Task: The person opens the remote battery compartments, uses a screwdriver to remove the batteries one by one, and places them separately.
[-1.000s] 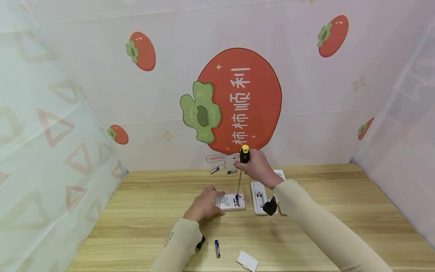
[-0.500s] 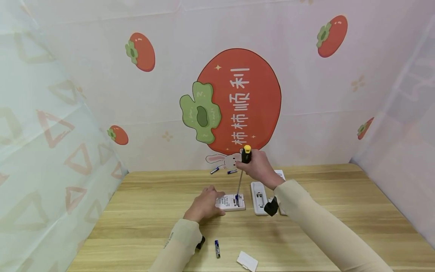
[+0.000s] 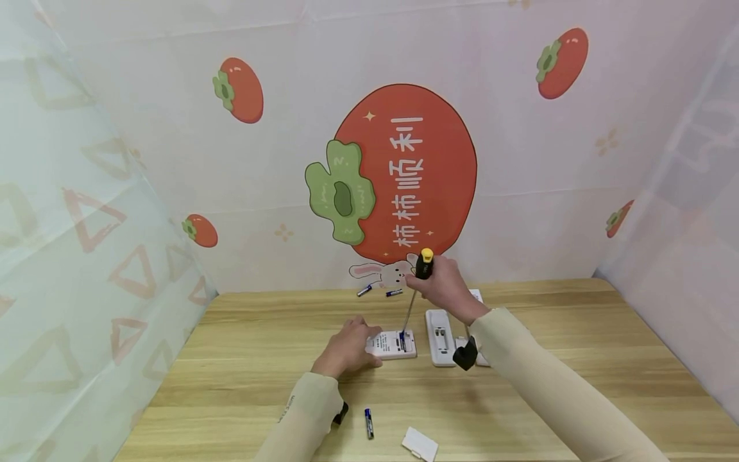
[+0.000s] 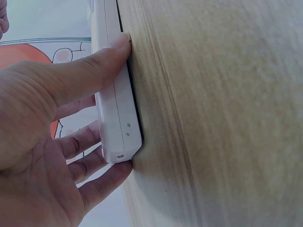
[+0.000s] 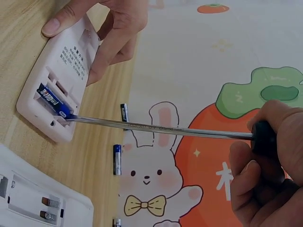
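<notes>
A white remote control (image 3: 380, 346) lies back side up on the wooden table, its battery compartment uncovered. My left hand (image 3: 346, 348) grips it by the edges, thumb on one side and fingers on the other and round the end, as the left wrist view shows. Inside the compartment a blue battery (image 5: 54, 101) sits at a slant. My right hand (image 3: 446, 290) holds a screwdriver (image 3: 424, 264) by its black and yellow handle, blade pointing down and leaning. In the right wrist view the blade's tip touches the battery's end or lies right beside it.
Right of the remote lies a second white remote control (image 3: 441, 350), also uncovered; a further white piece (image 3: 476, 295) is partly hidden by the right arm. Loose batteries (image 3: 364, 290) lie by the back wall. Nearer are another battery (image 3: 369, 423) and a white battery cover (image 3: 420, 444).
The screwdriver's handle has tilted to the right with my right hand, while its tip stays at the compartment. My left hand and the remote control have hardly moved.
</notes>
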Motion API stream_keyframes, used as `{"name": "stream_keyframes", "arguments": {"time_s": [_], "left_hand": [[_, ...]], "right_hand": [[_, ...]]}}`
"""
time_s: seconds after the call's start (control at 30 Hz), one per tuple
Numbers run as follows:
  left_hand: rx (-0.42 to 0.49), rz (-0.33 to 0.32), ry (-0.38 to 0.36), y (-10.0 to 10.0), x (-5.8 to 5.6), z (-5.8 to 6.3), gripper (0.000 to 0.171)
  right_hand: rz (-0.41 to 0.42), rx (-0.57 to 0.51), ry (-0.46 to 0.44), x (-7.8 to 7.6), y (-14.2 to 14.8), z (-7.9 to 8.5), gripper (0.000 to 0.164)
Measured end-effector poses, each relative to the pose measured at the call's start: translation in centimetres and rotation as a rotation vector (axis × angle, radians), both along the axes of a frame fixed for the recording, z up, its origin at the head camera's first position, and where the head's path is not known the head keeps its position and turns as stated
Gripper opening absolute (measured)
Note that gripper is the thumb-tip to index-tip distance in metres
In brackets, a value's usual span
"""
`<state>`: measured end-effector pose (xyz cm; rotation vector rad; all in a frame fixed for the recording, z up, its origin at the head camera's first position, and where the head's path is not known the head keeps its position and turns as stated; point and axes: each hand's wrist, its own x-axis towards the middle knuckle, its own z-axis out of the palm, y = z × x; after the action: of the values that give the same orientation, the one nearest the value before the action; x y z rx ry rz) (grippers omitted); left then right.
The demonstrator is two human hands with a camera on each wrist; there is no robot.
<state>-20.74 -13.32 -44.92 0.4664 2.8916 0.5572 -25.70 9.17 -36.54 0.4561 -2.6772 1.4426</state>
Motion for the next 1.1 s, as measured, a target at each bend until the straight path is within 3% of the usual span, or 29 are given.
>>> {"name": "stream_keyframes", "arguments": {"time_s": [0.67,1.1], "left_hand": [[-0.009,-0.006,0.016,0.0,0.0,-0.2,0.065],[-0.014,-0.01,0.022,0.0,-0.1,-0.3,0.065]], "right_hand": [[0.06,0.066,0.122,2.1,-0.1,0.1,0.03],[-0.012,0.168,0.198,2.8,0.0,0.5,0.036]]}}
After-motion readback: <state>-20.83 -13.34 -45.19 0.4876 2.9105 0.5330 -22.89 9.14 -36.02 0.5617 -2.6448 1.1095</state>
